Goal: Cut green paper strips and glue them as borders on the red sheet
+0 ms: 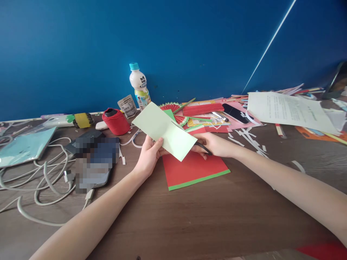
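Note:
My left hand pinches the near edge of a pale green paper sheet and holds it tilted above the table. My right hand grips black-handled scissors, whose blades reach into the sheet's right side. Under both hands a red paper sheet with a green border lies flat on the brown table.
White cables and a blurred dark device lie left. A red pouch, a small packet and a drink bottle stand at the back by the blue wall. Coloured paper, a phone, white scraps and a printed sheet lie right.

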